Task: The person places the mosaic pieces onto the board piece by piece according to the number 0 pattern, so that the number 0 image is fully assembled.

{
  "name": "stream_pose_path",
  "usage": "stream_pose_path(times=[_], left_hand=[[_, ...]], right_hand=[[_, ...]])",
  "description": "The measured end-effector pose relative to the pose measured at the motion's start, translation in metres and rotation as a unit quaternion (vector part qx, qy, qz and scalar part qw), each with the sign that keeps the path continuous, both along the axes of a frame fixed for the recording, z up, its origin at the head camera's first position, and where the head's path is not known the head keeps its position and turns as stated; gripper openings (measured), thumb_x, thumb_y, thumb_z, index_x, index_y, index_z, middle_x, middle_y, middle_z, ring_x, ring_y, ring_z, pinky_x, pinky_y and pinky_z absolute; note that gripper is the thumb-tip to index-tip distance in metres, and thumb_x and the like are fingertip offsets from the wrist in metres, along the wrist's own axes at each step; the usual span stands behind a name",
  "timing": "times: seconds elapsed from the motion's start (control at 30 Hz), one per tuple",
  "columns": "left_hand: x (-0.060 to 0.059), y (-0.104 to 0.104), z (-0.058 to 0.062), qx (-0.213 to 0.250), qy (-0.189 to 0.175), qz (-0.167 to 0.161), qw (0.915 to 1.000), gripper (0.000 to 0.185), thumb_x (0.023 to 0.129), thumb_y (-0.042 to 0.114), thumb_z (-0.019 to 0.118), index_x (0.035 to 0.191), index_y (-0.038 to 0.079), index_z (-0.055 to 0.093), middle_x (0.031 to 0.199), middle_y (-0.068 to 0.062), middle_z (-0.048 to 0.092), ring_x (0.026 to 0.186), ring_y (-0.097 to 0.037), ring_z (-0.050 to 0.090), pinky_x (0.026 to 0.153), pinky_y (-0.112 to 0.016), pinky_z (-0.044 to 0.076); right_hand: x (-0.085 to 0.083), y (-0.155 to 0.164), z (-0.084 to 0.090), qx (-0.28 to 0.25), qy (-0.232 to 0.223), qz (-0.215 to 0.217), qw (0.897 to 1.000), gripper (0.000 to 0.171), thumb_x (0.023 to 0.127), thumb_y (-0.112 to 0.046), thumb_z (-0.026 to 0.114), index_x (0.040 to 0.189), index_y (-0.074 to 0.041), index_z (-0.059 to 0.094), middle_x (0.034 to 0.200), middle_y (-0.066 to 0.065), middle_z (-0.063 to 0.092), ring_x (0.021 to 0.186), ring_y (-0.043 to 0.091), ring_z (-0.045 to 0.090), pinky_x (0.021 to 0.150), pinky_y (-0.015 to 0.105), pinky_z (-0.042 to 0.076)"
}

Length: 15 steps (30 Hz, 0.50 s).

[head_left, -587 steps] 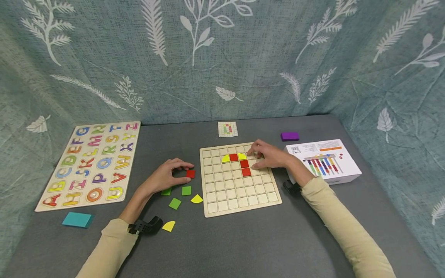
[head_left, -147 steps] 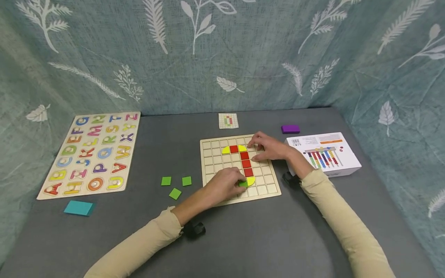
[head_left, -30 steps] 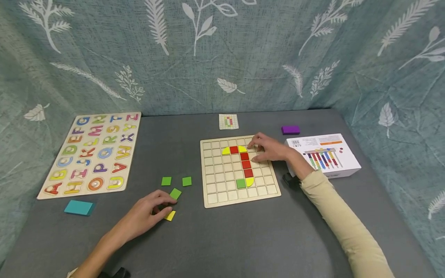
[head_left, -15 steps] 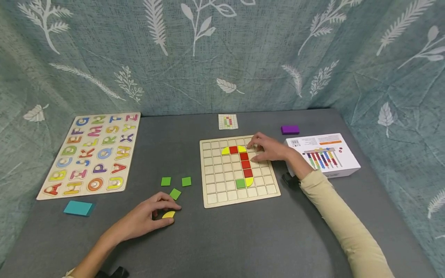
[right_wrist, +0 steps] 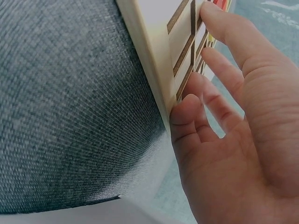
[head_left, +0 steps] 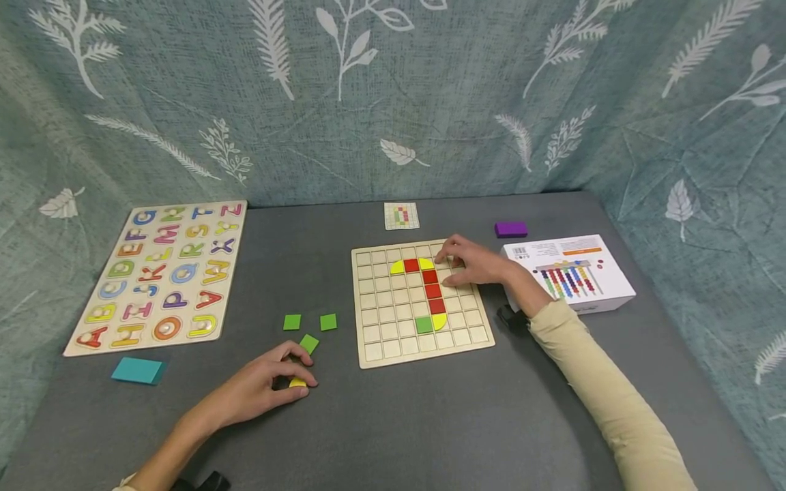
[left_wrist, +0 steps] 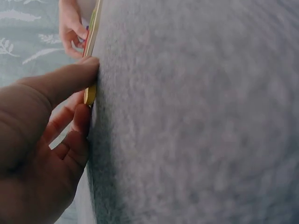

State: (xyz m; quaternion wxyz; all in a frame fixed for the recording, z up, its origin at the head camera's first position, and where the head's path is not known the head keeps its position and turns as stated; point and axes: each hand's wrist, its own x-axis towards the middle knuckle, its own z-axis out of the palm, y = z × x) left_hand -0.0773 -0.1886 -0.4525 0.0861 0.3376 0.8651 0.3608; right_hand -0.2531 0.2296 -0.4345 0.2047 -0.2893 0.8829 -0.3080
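Puzzle partly done. On the grid board point(head_left: 422, 343): two yellow quarter rounds and a red square point(head_left: 412, 265) in the top row, three more red squares going down, then a green square point(head_left: 424, 324) with another yellow quarter round point(head_left: 440, 321) beside it. Looks like a hook shape, about half built. Still loose on the grey table point(head_left: 430, 423): three green squares point(head_left: 293, 322) near the board's left edge, plus one last yellow piece point(head_left: 297, 382). Most likely four pieces left to put in.

Left hand point(head_left: 260, 385) down near the front edge of the table, left of the board and well apart from it. Fingers curled over the yellow piece, thumb and fingertips pinching it. In the left wrist view, only the thin yellow edge point(left_wrist: 89, 94) showing between thumb and finger, right against the grey cloth. Cannot tell if lifted off yet or not.

Right hand point(head_left: 475, 262) resting on the board's top right corner. Fingers spread and fairly straight, pressing flat on the wood, holding nothing. In the right wrist view, fingers point(right_wrist: 233, 42) lying over the empty squares by the board's edge.

Small pattern card point(head_left: 402, 216) near the back edge of the table. Letter puzzle point(head_left: 156, 274) at the left side, blue block point(head_left: 136, 370) in front of it. White box point(head_left: 571, 271) at the right, purple block point(head_left: 511, 230) behind it.
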Motion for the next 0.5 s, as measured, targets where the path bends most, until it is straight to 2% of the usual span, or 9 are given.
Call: stream_pose_path(times=[0.07,0.2,0.43,0.5], left_hand=[[-0.001,0.001,-0.001,0.009,0.004,0.0,1.0,0.012,0.086,0.019,0.073,0.094,0.027,0.073,0.107,0.003,0.056,0.082,0.002,0.05,0.066,-0.019,0.043],[-0.001,0.001,0.002,0.009,-0.014,-0.006,0.9998,0.012,0.087,0.015,0.072,0.095,0.024,0.074,0.107,0.001,0.055,0.07,0.007,0.048,0.061,-0.017,0.045],[-0.001,-0.003,0.015,-0.034,-0.092,-0.042,0.9943,0.031,0.088,-0.002,0.063,0.111,0.017,0.07,0.116,-0.002,0.051,0.082,0.006,0.052,0.07,-0.017,0.05],[-0.002,-0.003,0.018,-0.044,-0.1,-0.045,0.993,0.031,0.088,-0.001,0.063,0.113,0.016,0.069,0.114,-0.001,0.05,0.083,0.006,0.052,0.071,-0.017,0.05]], right_hand=[[0.0,0.0,0.0,0.001,0.002,0.001,1.0,0.04,0.087,-0.02,0.073,0.124,-0.009,0.06,0.128,0.01,0.044,0.108,0.026,0.053,0.097,0.043,0.044],[0.001,0.0,0.001,0.003,0.003,0.003,1.0,0.04,0.088,-0.02,0.072,0.124,-0.009,0.06,0.128,0.01,0.044,0.108,0.026,0.053,0.096,0.043,0.045],[0.002,0.0,0.001,-0.004,-0.001,0.006,1.0,0.04,0.088,-0.019,0.072,0.125,-0.008,0.06,0.127,0.011,0.044,0.107,0.026,0.052,0.096,0.043,0.044],[0.002,-0.001,0.0,-0.005,0.001,0.006,1.0,0.04,0.088,-0.018,0.072,0.124,-0.008,0.06,0.127,0.011,0.044,0.106,0.026,0.052,0.095,0.042,0.044]])
